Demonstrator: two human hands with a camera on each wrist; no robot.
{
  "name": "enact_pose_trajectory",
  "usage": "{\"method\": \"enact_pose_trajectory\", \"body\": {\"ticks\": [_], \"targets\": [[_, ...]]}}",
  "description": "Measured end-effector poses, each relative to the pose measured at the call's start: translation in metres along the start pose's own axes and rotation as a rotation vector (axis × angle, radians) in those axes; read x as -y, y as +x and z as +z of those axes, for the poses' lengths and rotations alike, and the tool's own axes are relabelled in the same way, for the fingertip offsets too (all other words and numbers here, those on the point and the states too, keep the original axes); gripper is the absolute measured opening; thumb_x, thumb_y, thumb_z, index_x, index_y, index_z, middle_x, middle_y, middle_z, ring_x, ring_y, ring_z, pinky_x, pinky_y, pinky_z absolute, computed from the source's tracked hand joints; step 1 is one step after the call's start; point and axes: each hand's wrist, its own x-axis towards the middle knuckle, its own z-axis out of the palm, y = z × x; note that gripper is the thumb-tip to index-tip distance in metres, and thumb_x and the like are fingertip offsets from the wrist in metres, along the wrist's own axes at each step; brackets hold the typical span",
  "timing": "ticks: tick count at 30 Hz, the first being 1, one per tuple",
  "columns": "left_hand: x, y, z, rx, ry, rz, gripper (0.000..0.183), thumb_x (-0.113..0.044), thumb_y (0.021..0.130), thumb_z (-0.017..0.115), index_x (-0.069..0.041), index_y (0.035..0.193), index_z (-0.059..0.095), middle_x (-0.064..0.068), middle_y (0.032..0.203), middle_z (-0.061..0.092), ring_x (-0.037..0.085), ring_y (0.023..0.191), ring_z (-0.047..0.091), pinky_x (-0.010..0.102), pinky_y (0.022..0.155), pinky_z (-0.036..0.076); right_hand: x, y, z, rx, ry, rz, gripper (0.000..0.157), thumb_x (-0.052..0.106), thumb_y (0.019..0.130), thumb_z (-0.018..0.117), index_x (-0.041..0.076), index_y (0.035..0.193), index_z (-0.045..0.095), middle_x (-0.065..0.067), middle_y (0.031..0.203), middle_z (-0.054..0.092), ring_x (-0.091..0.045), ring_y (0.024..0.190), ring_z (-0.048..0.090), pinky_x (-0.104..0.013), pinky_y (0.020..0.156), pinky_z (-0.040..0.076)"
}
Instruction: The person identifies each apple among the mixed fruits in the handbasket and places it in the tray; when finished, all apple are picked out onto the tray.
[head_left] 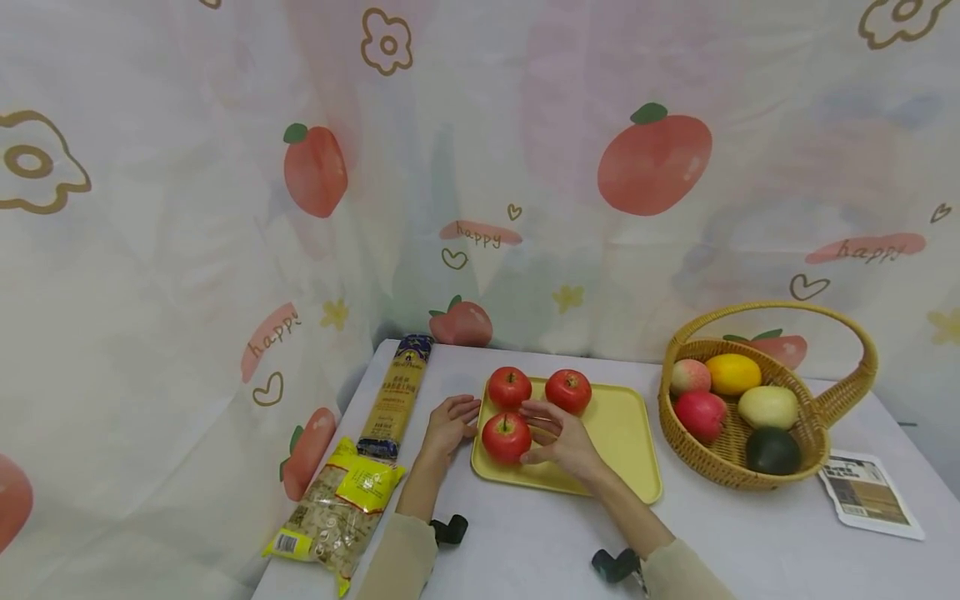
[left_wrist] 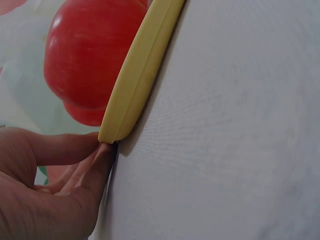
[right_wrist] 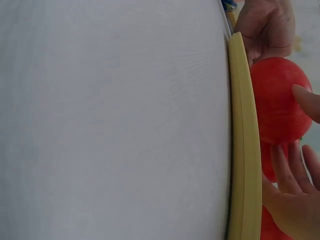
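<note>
Three red apples stand on a yellow tray (head_left: 618, 437). The near-left apple (head_left: 506, 438) has my right hand (head_left: 566, 442) at its right side, thumb and fairly straight, spread fingers about it. In the right wrist view the thumb overlaps that apple (right_wrist: 280, 105), with the fingertips right at its side. My left hand (head_left: 447, 429) is at the tray's left edge. In the left wrist view it pinches the tray rim (left_wrist: 132, 85), thumb above and a finger beneath. The other apples are at the back left (head_left: 509, 387) and back right (head_left: 567, 392) of the tray.
A wicker basket (head_left: 693, 458) of several fruits, with a tall handle, stands to the right. Beside it lies a white-edged flat pack (head_left: 872, 493). A spaghetti pack (head_left: 397, 396) and a yellow-trimmed clear bag (head_left: 337, 508) lie at left. Printed cloth (head_left: 525, 275) hangs behind the table.
</note>
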Motion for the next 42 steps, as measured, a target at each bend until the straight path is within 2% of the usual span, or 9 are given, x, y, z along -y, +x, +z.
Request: {"method": "enact_pose_trajectory", "body": {"ticks": [6, 11, 14, 19, 22, 26, 31, 36, 42], "targets": [[0.0, -0.001, 0.0, -0.004, 0.004, 0.004, 0.066, 0.029, 0.079, 0.06, 0.005, 0.14, 0.056, 0.024, 0.138, 0.064, 0.035, 0.131, 0.062, 0.042, 0.105, 0.056, 0.004, -0.003, -0.007, -0.027, 0.018, 0.013, 0.08, -0.009, 0.077, 0.085, 0.003, 0.149, 0.052, -0.02, 0.146, 0.059, -0.037, 0.138, 0.054, -0.048, 0.113, 0.047], [-0.001, -0.001, 0.001, -0.006, -0.003, 0.005, 0.064, 0.028, 0.08, 0.06, 0.005, 0.14, 0.056, 0.024, 0.138, 0.064, 0.035, 0.131, 0.062, 0.041, 0.105, 0.056, 0.016, -0.006, -0.016, -0.032, 0.022, -0.029, 0.076, -0.01, 0.078, 0.084, 0.001, 0.147, 0.053, -0.027, 0.146, 0.056, -0.044, 0.139, 0.051, -0.048, 0.113, 0.047], [-0.001, -0.001, 0.001, -0.004, -0.003, 0.009, 0.064, 0.028, 0.08, 0.06, 0.005, 0.14, 0.055, 0.026, 0.138, 0.063, 0.036, 0.132, 0.061, 0.042, 0.105, 0.055, 0.026, -0.007, -0.022, -0.044, -0.017, -0.057, 0.072, -0.008, 0.081, 0.082, -0.001, 0.146, 0.054, -0.025, 0.142, 0.06, -0.043, 0.136, 0.054, -0.047, 0.111, 0.049], [0.0, -0.001, 0.001, -0.004, -0.009, 0.01, 0.065, 0.029, 0.08, 0.059, 0.006, 0.141, 0.054, 0.026, 0.14, 0.062, 0.037, 0.133, 0.06, 0.043, 0.107, 0.053, 0.044, -0.011, -0.032, -0.07, -0.051, -0.084, 0.064, -0.001, 0.085, 0.082, -0.001, 0.144, 0.056, -0.02, 0.139, 0.064, -0.029, 0.129, 0.063, -0.034, 0.103, 0.056], [-0.001, -0.002, 0.001, -0.007, -0.008, 0.013, 0.065, 0.029, 0.08, 0.059, 0.006, 0.141, 0.055, 0.027, 0.139, 0.063, 0.037, 0.133, 0.06, 0.042, 0.106, 0.054, 0.054, -0.013, -0.039, -0.077, -0.049, -0.106, 0.064, 0.002, 0.087, 0.083, -0.003, 0.144, 0.055, -0.026, 0.141, 0.06, -0.033, 0.129, 0.062, -0.027, 0.098, 0.058], [0.0, -0.001, 0.002, -0.011, -0.006, 0.029, 0.066, 0.03, 0.078, 0.057, 0.007, 0.139, 0.055, 0.026, 0.137, 0.064, 0.036, 0.131, 0.062, 0.039, 0.102, 0.057, 0.065, -0.015, -0.05, -0.088, -0.056, -0.114, 0.065, 0.006, 0.088, 0.083, -0.003, 0.145, 0.054, -0.028, 0.144, 0.058, -0.039, 0.132, 0.058, -0.024, 0.096, 0.058], [0.002, 0.0, 0.002, -0.012, 0.002, 0.042, 0.066, 0.03, 0.076, 0.056, 0.007, 0.138, 0.056, 0.026, 0.136, 0.065, 0.036, 0.13, 0.062, 0.036, 0.099, 0.059, 0.082, -0.018, -0.063, -0.109, -0.076, -0.105, 0.06, 0.011, 0.091, 0.082, 0.002, 0.144, 0.057, -0.022, 0.141, 0.063, -0.029, 0.131, 0.061, -0.021, 0.099, 0.055], [0.002, -0.002, 0.002, -0.009, 0.013, 0.035, 0.067, 0.029, 0.076, 0.057, 0.007, 0.139, 0.055, 0.027, 0.137, 0.064, 0.037, 0.13, 0.062, 0.037, 0.1, 0.058, 0.099, -0.019, -0.076, -0.106, -0.092, -0.113, 0.057, 0.013, 0.093, 0.079, 0.0, 0.144, 0.056, -0.017, 0.14, 0.065, -0.022, 0.129, 0.064, -0.02, 0.099, 0.054], [0.001, -0.003, 0.001, -0.003, 0.009, 0.035, 0.068, 0.029, 0.076, 0.057, 0.007, 0.14, 0.055, 0.027, 0.138, 0.064, 0.037, 0.131, 0.061, 0.037, 0.101, 0.058, 0.115, -0.021, -0.092, -0.106, -0.065, -0.13, 0.05, 0.011, 0.097, 0.074, 0.0, 0.143, 0.057, -0.013, 0.136, 0.068, -0.011, 0.118, 0.069, -0.022, 0.098, 0.056]]}}
